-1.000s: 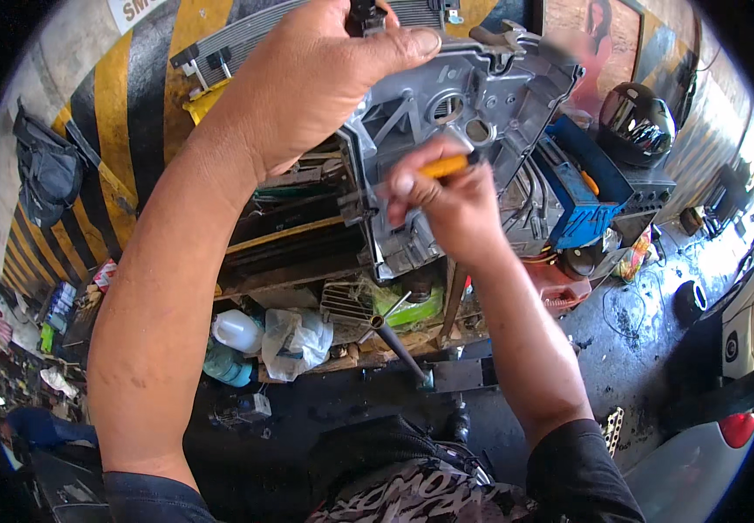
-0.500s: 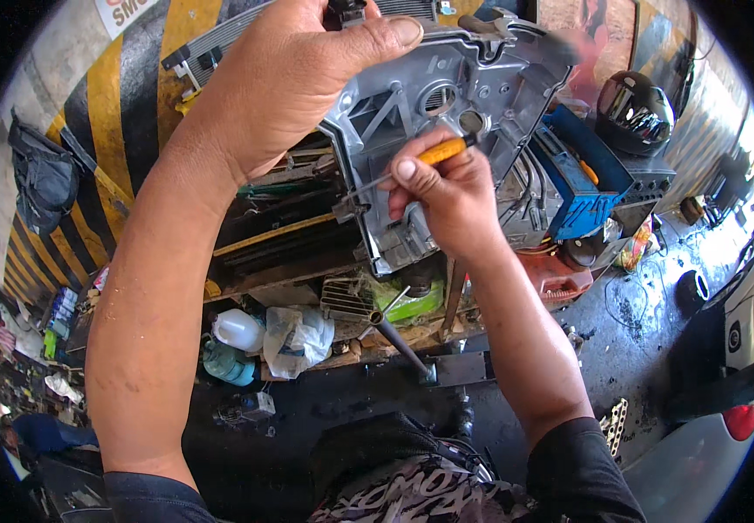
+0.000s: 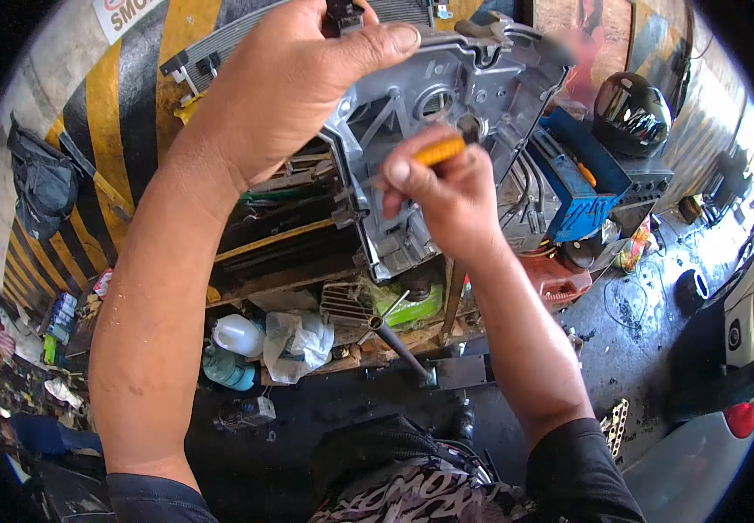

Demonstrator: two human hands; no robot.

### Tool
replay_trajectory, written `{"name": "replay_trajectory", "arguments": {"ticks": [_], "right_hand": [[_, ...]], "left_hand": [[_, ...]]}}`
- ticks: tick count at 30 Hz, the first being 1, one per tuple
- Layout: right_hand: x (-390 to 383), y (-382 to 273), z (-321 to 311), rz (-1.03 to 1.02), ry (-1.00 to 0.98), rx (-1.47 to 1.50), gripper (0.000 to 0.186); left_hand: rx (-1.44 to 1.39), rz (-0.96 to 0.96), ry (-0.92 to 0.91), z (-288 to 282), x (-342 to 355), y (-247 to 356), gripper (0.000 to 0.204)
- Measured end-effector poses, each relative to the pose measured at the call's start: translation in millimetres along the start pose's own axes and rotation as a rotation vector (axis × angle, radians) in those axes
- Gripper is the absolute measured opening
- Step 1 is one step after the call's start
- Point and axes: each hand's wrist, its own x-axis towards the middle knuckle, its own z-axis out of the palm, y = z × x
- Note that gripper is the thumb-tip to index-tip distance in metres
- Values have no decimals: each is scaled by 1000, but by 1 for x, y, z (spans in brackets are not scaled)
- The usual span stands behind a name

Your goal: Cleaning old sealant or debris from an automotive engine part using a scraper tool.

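My left hand [image 3: 298,78] is raised high and grips the upper edge of a grey cast-metal engine cover [image 3: 455,113], thumb laid across its ribbed inner face. My right hand [image 3: 442,192] is closed around a tool with an orange handle [image 3: 438,150], whose tip is pressed against the cover's inner face near its middle. The cover is held tilted, its lower end hanging at about chest height over a wooden bench.
A blue metal box [image 3: 573,187] and a black helmet [image 3: 630,113] sit to the right. Below the cover are a wooden bench with tools [image 3: 290,235], a white jug [image 3: 237,336], a plastic bag [image 3: 294,344] and a red container [image 3: 556,279]. A yellow-and-black striped wall [image 3: 107,131] stands left.
The cover has tilted and shifted slightly right in my left hand. My right hand with the orange-handled tool has moved up along the cover's inner face.
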Motion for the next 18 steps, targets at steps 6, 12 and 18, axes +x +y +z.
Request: {"name": "replay_trajectory", "arguments": {"ticks": [6,12,18], "right_hand": [[5,-7,8,-86,-10,49,17],[-10,13,-10,5,-5,0,16],[1,-2,8,-126,47,36,16]], "left_hand": [[-10,-15,4,-1,0,0,33],[-33,185,-22,-4,12,-34,24],[72,202,20,-10,10,-33,25]]}}
